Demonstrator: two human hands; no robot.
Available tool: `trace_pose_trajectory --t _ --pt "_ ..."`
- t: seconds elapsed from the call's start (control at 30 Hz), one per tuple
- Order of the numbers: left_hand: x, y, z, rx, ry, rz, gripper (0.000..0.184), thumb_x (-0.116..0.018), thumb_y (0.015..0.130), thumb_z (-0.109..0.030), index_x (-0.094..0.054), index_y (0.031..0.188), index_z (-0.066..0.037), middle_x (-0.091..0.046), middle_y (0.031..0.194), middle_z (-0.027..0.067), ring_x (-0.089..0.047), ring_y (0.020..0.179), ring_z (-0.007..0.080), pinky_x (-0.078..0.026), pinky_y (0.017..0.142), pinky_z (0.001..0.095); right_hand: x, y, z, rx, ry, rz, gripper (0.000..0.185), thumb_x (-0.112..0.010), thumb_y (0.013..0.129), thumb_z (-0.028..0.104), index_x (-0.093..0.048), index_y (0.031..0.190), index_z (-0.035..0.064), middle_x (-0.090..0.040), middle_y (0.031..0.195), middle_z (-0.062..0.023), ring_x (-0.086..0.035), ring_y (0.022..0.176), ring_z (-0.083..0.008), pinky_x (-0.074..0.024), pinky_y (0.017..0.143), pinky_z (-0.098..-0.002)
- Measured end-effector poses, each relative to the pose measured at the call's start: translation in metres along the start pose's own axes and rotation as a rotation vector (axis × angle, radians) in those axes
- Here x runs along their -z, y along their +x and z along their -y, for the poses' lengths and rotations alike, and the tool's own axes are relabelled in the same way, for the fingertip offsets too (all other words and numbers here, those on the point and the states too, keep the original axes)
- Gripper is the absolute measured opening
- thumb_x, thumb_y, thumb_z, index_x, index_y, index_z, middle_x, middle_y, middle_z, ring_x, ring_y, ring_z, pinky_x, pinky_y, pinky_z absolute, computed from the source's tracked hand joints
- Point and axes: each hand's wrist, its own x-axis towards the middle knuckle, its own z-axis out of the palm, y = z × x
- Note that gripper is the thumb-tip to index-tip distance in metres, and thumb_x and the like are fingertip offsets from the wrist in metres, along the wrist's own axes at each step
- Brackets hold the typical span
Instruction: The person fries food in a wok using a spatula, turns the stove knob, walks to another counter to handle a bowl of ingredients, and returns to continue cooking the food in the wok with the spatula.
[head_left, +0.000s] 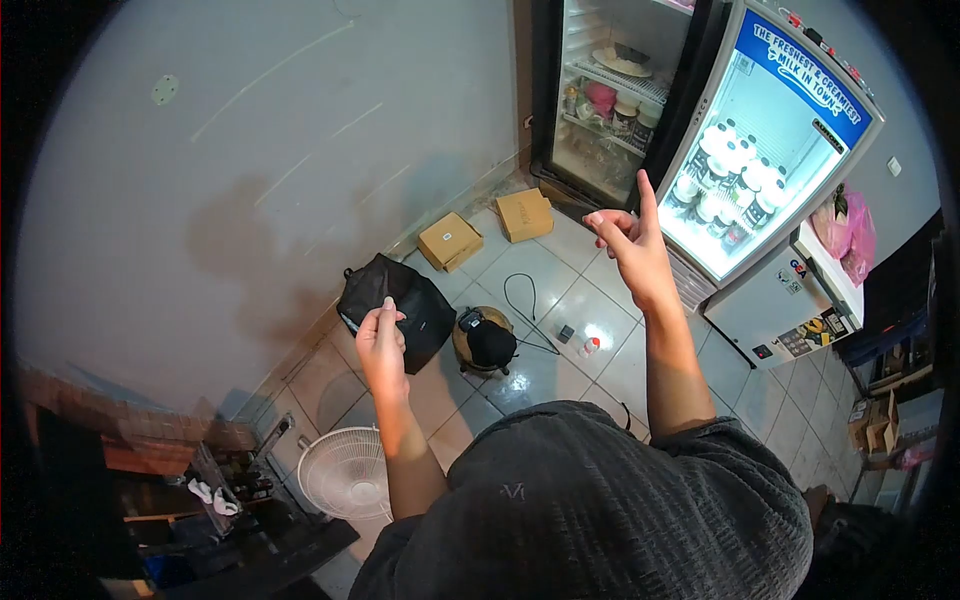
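Head | lit fridge (803, 80), far right | black bag (428, 312) on floor, beyond left hand (383, 345) | right hand (642, 262) seems empty, thumb and forefinger apart; left's curled, can't tell contents | seemingly gesturing; reaching bag calls for lowering

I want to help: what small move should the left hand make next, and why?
Maybe lower the left hand toward the boxy black fabric bag: the hand is raised, and the bag shows right behind it.
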Motion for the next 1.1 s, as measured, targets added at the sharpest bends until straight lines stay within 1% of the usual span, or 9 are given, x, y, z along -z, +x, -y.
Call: trace_pose_trajectory --t 0.3,0.4,0.47,0.57,0.6,0.63,0.73,0.9,1.1 --pt "0.024 -0.009 0.001 -0.016 0.005 -0.14 0.027 -0.058 0.088 -0.026 -0.054 0.068 -0.008 -0.032 0.049 -0.009 -0.024 0.041 0.0001 -0.015 0.039 0.0192 -0.016 0.009 -0.013 0.002 -0.009 0.087 0.085 -0.061 0.082 0.013 -0.001 0.142 0.0065 -0.063 0.091 -0.0067 -0.051 0.069 -0.0098 -0.0402 0.062 -0.0214" --pt "0.033 -0.02 -0.002 0.012 0.029 -0.222 0.027 -0.058 0.088 -0.026 -0.054 0.068 -0.008 -0.034 0.049 -0.0089 -0.025 0.042 0.0004 -0.016 0.04 0.019 -0.022 0.015 -0.015 -0.018 -0.02 0.136 0.085 -0.061 0.082 0.012 0.0 0.142 0.0068 -0.063 0.09 -0.0071 -0.051 0.069 -0.0094 -0.0395 0.061 -0.0205" --pt "0.042 -0.03 0.002 0.005 0.037 -0.291 0.027 -0.058 0.088 -0.027 -0.055 0.068 -0.008 -0.035 0.05 -0.0088 -0.025 0.042 0.0005 -0.016 0.04 0.019 -0.03 0.018 -0.019 -0.018 -0.004 0.128 0.084 -0.062 0.082 0.008 -0.004 0.142 0.0052 -0.059 0.082 -0.0057 -0.052 0.071 -0.0101 -0.0434 0.066 -0.0231" --pt "0.062 -0.052 0.01 0.004 0.01 -0.404 0.025 -0.058 0.088 -0.025 -0.056 0.069 -0.008 -0.037 0.052 -0.0085 -0.027 0.045 0.0003 -0.016 0.042 0.019 -0.047 0.017 -0.033 -0.072 0.027 0.268 0.074 -0.062 0.083 0.009 -0.015 0.14 0.003 -0.06 0.082 -0.0053 -0.052 0.072 -0.0096 -0.043 0.067 -0.0226" --pt "0.07 -0.059 0.014 -0.024 0.016 -0.466 0.025 -0.058 0.088 -0.025 -0.055 0.069 -0.008 -0.036 0.052 -0.0085 -0.027 0.045 0.0002 -0.016 0.042 0.0191 -0.055 0.016 -0.042 -0.09 -0.021 0.332 0.058 -0.061 0.083 0.01 -0.033 0.133 -0.0006 -0.06 0.082 -0.0043 -0.052 0.073 -0.0089 -0.0432 0.068 -0.0228" --pt "0.078 -0.07 0.018 -0.052 0.024 -0.536 0.025 -0.058 0.088 -0.024 -0.055 0.069 -0.008 -0.036 0.052 -0.0085 -0.027 0.045 0.0001 -0.016 0.042 0.0193 -0.063 0.016 -0.052 -0.107 -0.027 0.402 0.058 -0.061 0.083 0.01 -0.033 0.133 -0.0006 -0.06 0.082 -0.0043 -0.052 0.073 -0.0089 -0.0432 0.068 -0.0228" --pt "0.106 -0.111 0.021 -0.061 0.04 -0.731 0.025 -0.058 0.088 -0.022 -0.055 0.068 -0.007 -0.034 0.052 -0.0087 -0.025 0.045 0.0002 -0.015 0.043 0.02 -0.101 0.003 -0.078 -0.283 -0.054 0.613 0.035 -0.06 0.084 0.009 -0.052 0.116 -0.0021 -0.061 0.084 -0.002 -0.053 0.075 -0.0078 -0.043 0.069 -0.0217" --pt "0.151 -0.191 0.015 -0.08 0.041 -0.967 0.024 -0.058 0.088 -0.022 -0.055 0.07 -0.006 -0.031 0.051 -0.0094 -0.024 0.046 0.0002 -0.014 0.043 0.0203 -0.169 -0.044 -0.078 -0.263 -0.006 0.909 0.029 -0.059 0.085 0.008 -0.054 0.112 -0.0019 -0.061 0.084 -0.0019 -0.053 0.074 -0.0073 -0.0411 0.069 -0.0193" --pt "0.194 -0.281 0.012 -0.119 0.082 -1.239 0.024 -0.059 0.088 -0.023 -0.057 0.069 -0.007 -0.037 0.054 -0.0093 -0.026 0.05 0.0005 -0.018 0.046 0.0204 -0.233 -0.123 -0.047 -0.247 0.038 1.131 0.03 -0.06 0.085 0.013 -0.055 0.111 0.0003 -0.062 0.085 -0.003 -0.053 0.074 -0.0068 -0.0412 0.067 -0.0201"
